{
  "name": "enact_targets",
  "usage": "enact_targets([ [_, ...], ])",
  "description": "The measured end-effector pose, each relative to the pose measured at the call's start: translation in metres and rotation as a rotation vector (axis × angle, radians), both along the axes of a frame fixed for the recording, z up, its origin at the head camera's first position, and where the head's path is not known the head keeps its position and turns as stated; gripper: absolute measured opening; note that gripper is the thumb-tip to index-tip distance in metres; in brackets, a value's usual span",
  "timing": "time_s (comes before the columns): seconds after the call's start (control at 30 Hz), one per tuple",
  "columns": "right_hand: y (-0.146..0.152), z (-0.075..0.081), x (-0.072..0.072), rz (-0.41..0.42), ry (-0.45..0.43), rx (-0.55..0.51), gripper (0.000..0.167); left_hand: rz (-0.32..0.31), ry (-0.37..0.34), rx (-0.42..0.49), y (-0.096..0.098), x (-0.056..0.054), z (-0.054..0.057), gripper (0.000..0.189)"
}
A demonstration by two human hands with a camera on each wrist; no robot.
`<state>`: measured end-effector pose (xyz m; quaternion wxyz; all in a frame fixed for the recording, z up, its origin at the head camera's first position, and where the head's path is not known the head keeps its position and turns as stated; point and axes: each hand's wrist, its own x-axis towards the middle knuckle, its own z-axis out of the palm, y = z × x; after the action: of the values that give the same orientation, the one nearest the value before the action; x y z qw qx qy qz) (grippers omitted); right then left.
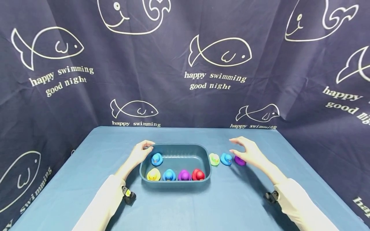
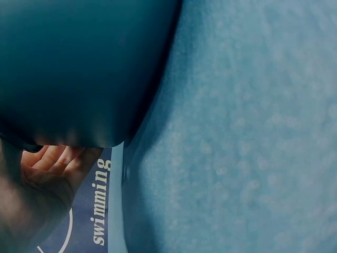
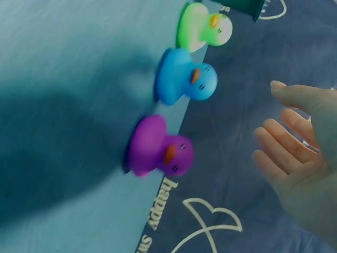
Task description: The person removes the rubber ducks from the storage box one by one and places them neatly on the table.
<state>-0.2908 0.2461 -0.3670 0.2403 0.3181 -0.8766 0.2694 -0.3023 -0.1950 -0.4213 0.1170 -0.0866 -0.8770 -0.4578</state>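
A dark teal bin (image 1: 175, 184) stands on the table with several rubber ducks in it. Near its left wall is a blue duck (image 1: 157, 159); along the front sit a yellow duck (image 1: 154, 175), another blue duck (image 1: 169, 175), a purple duck (image 1: 184, 175) and a red duck (image 1: 198, 175). My left hand (image 1: 141, 151) grips the bin's far left corner. Right of the bin, a green duck (image 3: 196, 27), a blue duck (image 3: 181, 78) and a purple duck (image 3: 152, 147) stand in a row. Above the purple one hovers my right hand (image 1: 245, 149), fingers and thumb apart, holding nothing.
A blue cloth covers the table (image 1: 231, 205). Behind it and at both sides hangs a dark curtain (image 1: 173, 70) printed with white fish and lettering. Small black devices are strapped at the left wrist (image 1: 129, 196) and right wrist (image 1: 271, 196).
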Motion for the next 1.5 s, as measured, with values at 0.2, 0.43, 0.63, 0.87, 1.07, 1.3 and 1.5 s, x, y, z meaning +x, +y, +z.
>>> enact_targets([
  [0.2, -0.021, 0.007, 0.003, 0.019, -0.024, -0.014, 0.036, 0.004, 0.002, 0.005, -0.003, 0.001, 0.003, 0.022],
  [0.43, -0.044, 0.011, 0.006, 0.077, -0.046, -0.036, 0.035, -0.001, -0.026, -0.007, -0.003, 0.001, 0.007, 0.022],
  [0.63, -0.065, 0.013, 0.005, 0.132, -0.075, -0.043, 0.035, -0.003, -0.009, -0.018, 0.000, -0.001, 0.006, 0.022],
  [0.87, -0.089, 0.010, 0.001, 0.181, -0.139, -0.051, 0.036, 0.004, -0.021, -0.008, 0.004, 0.001, 0.003, 0.022],
  [1.07, -0.109, 0.008, 0.000, 0.250, -0.126, -0.066, 0.035, 0.010, -0.048, 0.008, 0.004, 0.002, -0.001, 0.023],
  [1.3, -0.131, 0.007, 0.001, 0.295, -0.073, -0.021, 0.034, 0.001, -0.030, 0.014, 0.003, 0.001, 0.000, 0.023],
  [1.5, -0.149, 0.008, 0.004, 0.284, -0.122, 0.005, 0.035, 0.004, -0.023, 0.003, 0.001, 0.000, 0.000, 0.023],
])
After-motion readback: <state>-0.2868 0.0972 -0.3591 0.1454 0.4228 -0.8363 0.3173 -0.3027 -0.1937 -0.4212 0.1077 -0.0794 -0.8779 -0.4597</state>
